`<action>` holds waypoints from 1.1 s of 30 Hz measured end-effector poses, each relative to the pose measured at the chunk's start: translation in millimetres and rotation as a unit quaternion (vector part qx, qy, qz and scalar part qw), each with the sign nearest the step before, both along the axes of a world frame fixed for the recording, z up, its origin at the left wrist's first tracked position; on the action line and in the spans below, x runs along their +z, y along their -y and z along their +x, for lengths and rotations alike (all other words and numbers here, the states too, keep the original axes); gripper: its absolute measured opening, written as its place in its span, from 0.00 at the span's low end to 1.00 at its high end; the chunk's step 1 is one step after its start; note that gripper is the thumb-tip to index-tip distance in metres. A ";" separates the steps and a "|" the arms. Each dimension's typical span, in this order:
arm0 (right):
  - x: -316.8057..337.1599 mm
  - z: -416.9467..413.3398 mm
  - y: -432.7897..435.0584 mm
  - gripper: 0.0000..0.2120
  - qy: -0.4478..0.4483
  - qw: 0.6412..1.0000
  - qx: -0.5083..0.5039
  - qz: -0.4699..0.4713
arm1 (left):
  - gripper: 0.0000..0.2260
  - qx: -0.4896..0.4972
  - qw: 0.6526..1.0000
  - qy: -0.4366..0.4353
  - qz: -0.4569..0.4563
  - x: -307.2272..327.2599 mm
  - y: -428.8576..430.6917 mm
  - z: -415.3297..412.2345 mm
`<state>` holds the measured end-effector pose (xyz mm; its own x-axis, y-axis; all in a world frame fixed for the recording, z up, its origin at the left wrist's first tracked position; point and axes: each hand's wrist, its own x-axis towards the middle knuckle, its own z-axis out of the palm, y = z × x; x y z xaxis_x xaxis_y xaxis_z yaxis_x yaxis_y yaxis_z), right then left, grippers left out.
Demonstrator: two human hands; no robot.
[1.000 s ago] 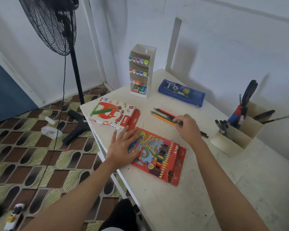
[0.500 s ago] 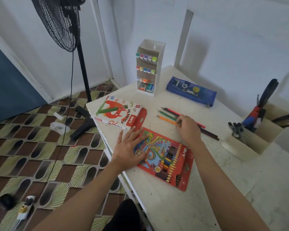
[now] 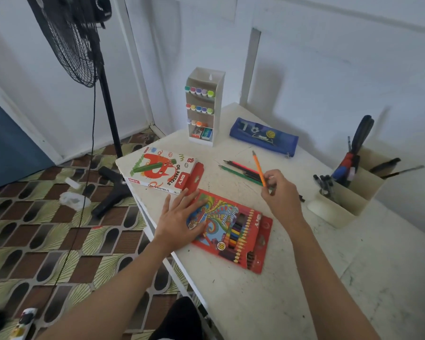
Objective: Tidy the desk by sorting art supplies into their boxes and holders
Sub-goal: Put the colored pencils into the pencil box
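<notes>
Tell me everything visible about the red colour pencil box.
The colour pencil box is a flat red cardboard pack with a swirly multicoloured print and a window showing a row of pencils. Its flap is open, pointing toward the oil pastels box. It lies flat on the desk; the left hand rests on it, fingers straight.

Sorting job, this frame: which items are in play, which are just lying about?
In play: right hand pinching a slim orange pencil; left hand flat on the red cardboard colour-pencil box; loose green, red and dark pencils.
Lying about: white oil-pastels box; blue fabric pencil case; tall white marker rack; cream desk organiser; black pedestal fan.
</notes>
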<state>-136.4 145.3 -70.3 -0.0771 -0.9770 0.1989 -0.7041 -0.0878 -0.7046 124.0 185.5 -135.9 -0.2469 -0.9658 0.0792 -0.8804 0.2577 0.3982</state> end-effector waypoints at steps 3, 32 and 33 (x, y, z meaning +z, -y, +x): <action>9.1 -5.3 -20.2 0.13 0.039 0.999 0.010 0.027 | 0.32 0.000 1.000 -0.007 -0.007 -0.1 -0.4 0.3; -39.4 -27.4 -86.3 0.08 0.456 0.843 -0.284 -0.005 | 0.33 -0.005 1.000 -0.006 -0.006 -3.9 2.1 0.2; -39.3 -30.0 -86.6 0.08 0.415 0.867 -0.275 0.010 | 0.33 -0.005 1.000 -0.005 -0.004 -3.8 2.1 0.1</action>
<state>-166.4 231.9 -109.7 -0.6404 -0.7501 -0.1651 0.1156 0.1184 -0.9862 124.1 183.4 -139.7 -0.2554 -0.9628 0.0885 -0.8741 0.2691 0.4045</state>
